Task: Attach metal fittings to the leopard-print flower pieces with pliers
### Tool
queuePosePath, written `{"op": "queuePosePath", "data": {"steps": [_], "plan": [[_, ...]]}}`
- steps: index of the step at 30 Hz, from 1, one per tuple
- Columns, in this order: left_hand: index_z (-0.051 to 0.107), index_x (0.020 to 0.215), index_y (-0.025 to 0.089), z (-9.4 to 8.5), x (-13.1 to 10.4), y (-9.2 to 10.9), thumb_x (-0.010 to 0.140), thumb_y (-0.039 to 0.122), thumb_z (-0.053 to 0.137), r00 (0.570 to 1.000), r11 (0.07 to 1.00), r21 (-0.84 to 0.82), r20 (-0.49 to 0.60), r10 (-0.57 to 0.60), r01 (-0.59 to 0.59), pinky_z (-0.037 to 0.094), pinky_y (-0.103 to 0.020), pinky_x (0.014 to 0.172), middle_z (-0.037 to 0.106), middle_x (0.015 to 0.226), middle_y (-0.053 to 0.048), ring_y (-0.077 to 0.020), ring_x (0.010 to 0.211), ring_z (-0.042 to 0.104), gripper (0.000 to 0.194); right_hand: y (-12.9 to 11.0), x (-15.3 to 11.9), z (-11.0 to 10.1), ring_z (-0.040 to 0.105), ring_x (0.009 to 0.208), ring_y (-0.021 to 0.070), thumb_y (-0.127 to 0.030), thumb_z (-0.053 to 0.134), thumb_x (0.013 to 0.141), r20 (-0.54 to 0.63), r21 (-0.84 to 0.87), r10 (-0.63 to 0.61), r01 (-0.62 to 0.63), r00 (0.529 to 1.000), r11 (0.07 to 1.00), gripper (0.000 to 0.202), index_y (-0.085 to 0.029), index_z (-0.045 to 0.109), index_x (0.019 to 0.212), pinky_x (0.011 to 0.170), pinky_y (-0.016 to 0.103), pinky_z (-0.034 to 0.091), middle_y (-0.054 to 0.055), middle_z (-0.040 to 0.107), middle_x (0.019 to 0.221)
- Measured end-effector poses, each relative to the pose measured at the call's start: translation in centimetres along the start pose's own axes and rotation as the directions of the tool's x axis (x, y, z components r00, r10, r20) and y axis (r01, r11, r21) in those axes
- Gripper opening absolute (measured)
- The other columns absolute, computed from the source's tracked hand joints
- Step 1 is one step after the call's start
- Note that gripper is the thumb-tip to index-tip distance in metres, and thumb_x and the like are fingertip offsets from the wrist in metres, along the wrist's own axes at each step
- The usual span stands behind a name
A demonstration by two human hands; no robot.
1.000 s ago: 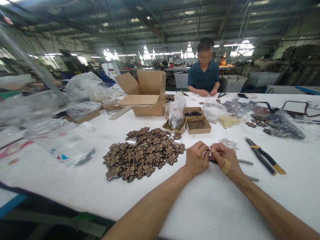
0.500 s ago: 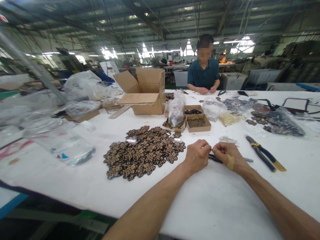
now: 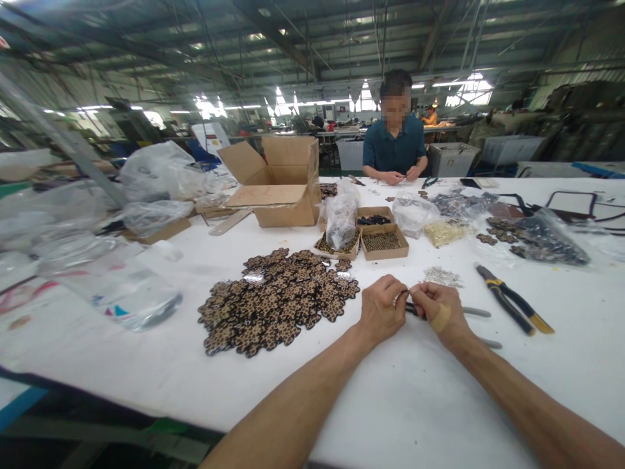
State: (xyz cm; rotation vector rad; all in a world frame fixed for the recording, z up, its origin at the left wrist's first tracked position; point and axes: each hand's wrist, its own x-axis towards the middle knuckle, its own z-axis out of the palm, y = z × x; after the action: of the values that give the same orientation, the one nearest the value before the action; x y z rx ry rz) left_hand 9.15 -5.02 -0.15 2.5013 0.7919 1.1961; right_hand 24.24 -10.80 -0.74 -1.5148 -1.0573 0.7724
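My left hand is closed, its thumb and forefinger pinched together around something small and dark that I cannot make out. The fingertips of my right hand, with a tan strip of tape near the thumb base, pinch at the same spot and almost meet the left ones. Under the right hand are grey-handled pliers, their dark jaws partly hidden; I cannot tell whether the hand touches them. Left of my hands spreads a heap of leopard-print, flower-shaped pieces. Small silvery parts are scattered just beyond the right hand.
Yellow-and-black pliers lie at right. Small cardboard trays hold tiny brass-coloured and black parts, behind the heap. An open carton stands further back, plastic bags at left. Across the white table sits another person.
The view has shifted slightly. My right hand has turned a little, and a second grey handle of the pliers now shows beneath its wrist. Both hands stay pinched together.
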Motion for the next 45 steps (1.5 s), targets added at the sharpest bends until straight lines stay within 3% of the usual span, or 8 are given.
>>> {"op": "queuePosePath", "data": {"steps": [6, 11, 13, 16, 19, 22, 32, 45], "plan": [[0.067, 0.089, 0.019, 0.2, 0.7, 0.1, 0.093, 0.018, 0.051, 0.998, 0.996, 0.06, 0.029, 0.058, -0.059, 0.048, -0.031, 0.071, 0.066, 0.088, -0.008, -0.0186, 0.083, 0.062, 0.017, 0.1, -0.1, 0.3, 0.056, 0.058, 0.0172, -0.054, 0.064, 0.082, -0.077, -0.1, -0.144, 0.137, 0.987, 0.986, 0.035, -0.019, 0.064, 0.075, 0.055, 0.029, 0.045, 0.005, 0.066, 0.067], [0.066, 0.086, 0.019, 0.2, 1.3, -0.2, 0.092, 0.017, 0.052, 0.998, 0.995, 0.08, 0.018, 0.058, -0.059, 0.046, -0.031, 0.07, 0.065, 0.085, -0.008, -0.0184, 0.079, 0.06, 0.016, -0.1, 1.2, -0.6, 0.058, 0.06, 0.0176, -0.052, 0.068, 0.078, 0.032, -0.121, -0.172, 0.175, 0.985, 0.977, 0.033, -0.019, 0.066, 0.079, 0.054, 0.028, 0.046, 0.005, 0.069, 0.071], [0.067, 0.087, 0.019, 0.0, 1.4, -0.5, 0.092, 0.019, 0.053, 1.0, 0.998, 0.062, -0.001, 0.024, -0.024, 0.046, -0.03, 0.071, 0.065, 0.085, -0.007, -0.0178, 0.079, 0.06, 0.014, -0.1, 2.4, -2.4, 0.059, 0.06, 0.0176, -0.048, 0.065, 0.081, 0.049, -0.164, -0.18, 0.185, 0.983, 0.969, 0.03, -0.018, 0.067, 0.082, 0.055, 0.028, 0.045, 0.005, 0.069, 0.071], [0.068, 0.089, 0.02, -0.5, 1.5, -1.2, 0.092, 0.021, 0.056, 0.999, 0.998, 0.053, -0.035, -0.021, 0.023, 0.047, -0.03, 0.073, 0.065, 0.086, -0.007, -0.0175, 0.079, 0.061, 0.013, 0.4, 4.6, -6.4, 0.062, 0.062, 0.0185, -0.039, 0.06, 0.082, -0.042, -0.356, -0.186, 0.159, 0.982, 0.921, 0.023, -0.018, 0.069, 0.082, 0.058, 0.028, 0.045, 0.005, 0.07, 0.071], [0.069, 0.089, 0.02, -1.0, 1.6, -2.0, 0.091, 0.021, 0.057, 0.998, 0.997, 0.063, -0.054, -0.042, 0.045, 0.048, -0.029, 0.074, 0.065, 0.086, -0.006, -0.0176, 0.079, 0.062, 0.012, 1.3, 6.3, -10.4, 0.062, 0.061, 0.0199, -0.029, 0.063, 0.075, 0.006, -0.668, -0.099, 0.078, 0.995, 0.741, 0.014, -0.019, 0.07, 0.069, 0.058, 0.029, 0.04, 0.006, 0.07, 0.064], [0.069, 0.09, 0.02, -1.2, 1.6, -2.3, 0.091, 0.021, 0.057, 0.997, 0.996, 0.069, -0.056, -0.049, 0.053, 0.048, -0.029, 0.075, 0.066, 0.087, -0.006, -0.0175, 0.081, 0.062, 0.013, 2.2, 6.8, -12.6, 0.063, 0.062, 0.0212, -0.026, 0.065, 0.072, 0.068, -0.792, 0.018, 0.043, 0.998, 0.609, 0.013, -0.018, 0.073, 0.065, 0.058, 0.03, 0.038, 0.009, 0.071, 0.065], [0.072, 0.089, 0.021, -2.2, 0.3, -2.6, 0.089, 0.022, 0.06, 0.998, 0.992, 0.105, -0.021, -0.066, 0.068, 0.046, -0.029, 0.07, 0.067, 0.086, -0.006, -0.0181, 0.079, 0.063, 0.012, 4.6, 6.6, -12.1, 0.066, 0.068, 0.0222, -0.028, 0.065, 0.076, 0.145, -0.834, 0.098, 0.068, 0.985, 0.548, 0.014, -0.019, 0.073, 0.069, 0.059, 0.029, 0.04, 0.009, 0.073, 0.071], [0.071, 0.091, 0.021, -1.4, 0.5, -2.5, 0.091, 0.022, 0.057, 0.997, 0.99, 0.128, 0.016, -0.07, 0.067, 0.047, -0.029, 0.073, 0.068, 0.089, -0.005, -0.0174, 0.081, 0.064, 0.014, 3.7, 6.7, -11.9, 0.065, 0.069, 0.0179, -0.026, 0.063, 0.078, 0.186, -0.842, 0.077, 0.119, 0.98, 0.526, 0.015, -0.017, 0.071, 0.07, 0.06, 0.025, 0.036, 0.006, 0.072, 0.07]]}}
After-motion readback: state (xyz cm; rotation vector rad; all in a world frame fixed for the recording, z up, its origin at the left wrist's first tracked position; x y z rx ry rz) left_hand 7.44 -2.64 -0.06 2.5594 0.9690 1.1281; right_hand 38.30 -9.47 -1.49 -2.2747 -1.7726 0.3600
